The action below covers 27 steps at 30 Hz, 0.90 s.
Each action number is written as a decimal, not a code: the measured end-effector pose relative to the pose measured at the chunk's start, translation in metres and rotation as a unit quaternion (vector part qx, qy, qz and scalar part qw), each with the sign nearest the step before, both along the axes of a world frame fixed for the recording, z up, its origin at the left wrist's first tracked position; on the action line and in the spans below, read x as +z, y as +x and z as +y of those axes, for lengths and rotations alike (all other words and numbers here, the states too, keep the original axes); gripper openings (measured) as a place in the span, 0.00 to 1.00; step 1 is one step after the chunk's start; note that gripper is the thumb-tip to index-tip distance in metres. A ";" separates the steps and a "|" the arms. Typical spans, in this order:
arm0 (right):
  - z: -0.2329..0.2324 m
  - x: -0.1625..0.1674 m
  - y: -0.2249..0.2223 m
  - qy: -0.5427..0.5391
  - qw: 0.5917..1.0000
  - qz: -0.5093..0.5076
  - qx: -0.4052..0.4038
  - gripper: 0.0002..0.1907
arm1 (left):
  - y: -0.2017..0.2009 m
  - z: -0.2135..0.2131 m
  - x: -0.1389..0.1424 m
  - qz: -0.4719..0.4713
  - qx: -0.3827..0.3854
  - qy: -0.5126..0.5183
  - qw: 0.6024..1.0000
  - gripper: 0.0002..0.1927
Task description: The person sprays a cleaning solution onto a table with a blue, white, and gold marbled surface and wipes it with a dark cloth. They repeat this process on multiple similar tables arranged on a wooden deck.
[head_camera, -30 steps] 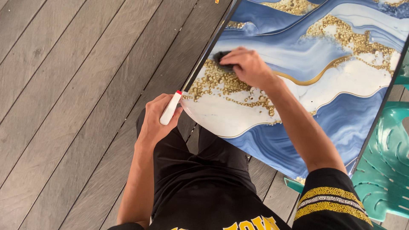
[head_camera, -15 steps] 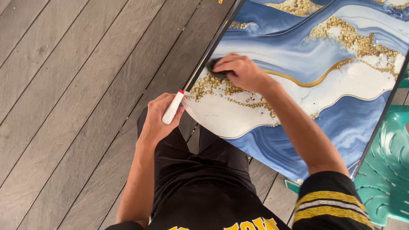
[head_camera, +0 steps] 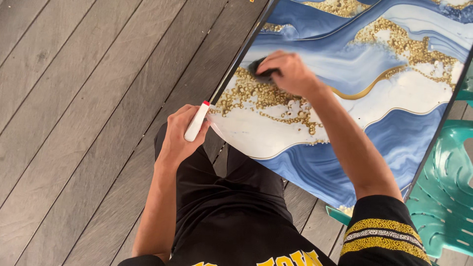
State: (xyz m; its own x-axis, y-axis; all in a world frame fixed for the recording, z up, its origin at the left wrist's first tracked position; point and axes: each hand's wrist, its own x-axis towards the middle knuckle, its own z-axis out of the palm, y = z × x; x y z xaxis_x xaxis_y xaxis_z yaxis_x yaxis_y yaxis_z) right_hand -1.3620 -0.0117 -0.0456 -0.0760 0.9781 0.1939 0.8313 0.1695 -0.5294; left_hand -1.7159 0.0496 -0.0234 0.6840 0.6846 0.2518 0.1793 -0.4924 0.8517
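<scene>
Nearest the camera are the person's black shorts (head_camera: 231, 216) and a black sleeve with yellow and white bands (head_camera: 384, 236), seen from above.

The left hand (head_camera: 180, 135) sits just beyond the left thigh, at the near corner of the panel. Its fingers are closed around a slim white bottle (head_camera: 196, 123) with a red tip. The bottle is angled so that the red tip points up and away, toward the panel's edge — the tip lies just beside the dark frame. The hand covers the lower part of the bottle.

The panel (head_camera: 394, 93) is a large flat picture with a thin dark frame, patterned in blue, white and gold waves with clusters of gold beads. It lies tilted across the upper right of the view, its near corner over the person's lap.

The right hand (head_camera: 290, 71) is farther out, palm down on the panel near its left edge. The fingers are curled and pressed onto a small dark pad (head_camera: 258, 70), which rests flat on the surface where a gold bead patch meets a blue band. Only the pad's left end shows; the rest is under the fingers.

To the right, partly under the panel, stands a teal plastic chair (head_camera: 443, 197). Grey wooden decking (head_camera: 84, 108) covers the ground on the left.
</scene>
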 end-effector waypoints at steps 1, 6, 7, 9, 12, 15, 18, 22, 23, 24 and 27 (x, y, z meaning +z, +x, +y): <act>-0.001 0.006 0.011 0.016 0.999 -0.022 -0.033 0.20 | 0.000 0.000 0.000 -0.003 0.001 0.000 1.000 0.10; 0.026 0.001 0.014 0.040 0.991 -0.031 -0.126 0.22 | -0.001 -0.002 -0.001 -0.001 0.006 -0.005 1.000 0.09; 0.031 -0.006 0.005 0.040 0.994 -0.020 -0.097 0.21 | -0.001 -0.002 -0.001 -0.005 0.002 0.001 1.000 0.10; 0.031 -0.018 -0.009 0.039 0.998 0.005 -0.039 0.19 | -0.001 -0.003 -0.001 -0.007 0.002 0.005 1.000 0.11; 0.022 -0.015 0.002 -0.035 0.999 -0.015 -0.013 0.25 | 0.000 -0.002 -0.002 -0.011 0.003 0.003 1.000 0.12; 0.019 0.003 0.029 0.021 0.990 -0.085 -0.110 0.21 | 0.000 -0.001 -0.003 -0.006 0.005 -0.007 1.000 0.11; 0.023 0.005 0.017 0.049 0.988 -0.100 -0.111 0.22 | -0.001 -0.002 -0.002 -0.001 0.008 -0.003 1.000 0.10; 0.003 -0.010 -0.030 0.011 0.999 -0.034 -0.014 0.25 | -0.001 -0.001 0.000 0.010 0.018 -0.016 1.000 0.09; -0.007 -0.010 -0.031 -0.023 0.999 -0.018 -0.016 0.24 | 0.000 -0.001 0.000 0.006 0.014 -0.007 1.000 0.09; -0.017 -0.009 -0.027 -0.058 0.998 -0.002 -0.017 0.23 | 0.000 0.000 0.000 0.003 0.010 0.001 1.000 0.09; -0.029 0.007 0.021 -0.016 0.996 -0.043 -0.077 0.21 | -0.001 0.001 0.001 -0.006 0.008 -0.001 1.000 0.09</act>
State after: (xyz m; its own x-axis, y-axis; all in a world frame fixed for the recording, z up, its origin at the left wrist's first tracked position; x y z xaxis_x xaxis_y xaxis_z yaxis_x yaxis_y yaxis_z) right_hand -1.3408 -0.0408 -0.0383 0.0598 0.9849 0.1625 0.8887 0.0217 -0.4580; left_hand -1.7165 0.0507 -0.0228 0.6699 0.6961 0.2582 0.1765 -0.4872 0.8553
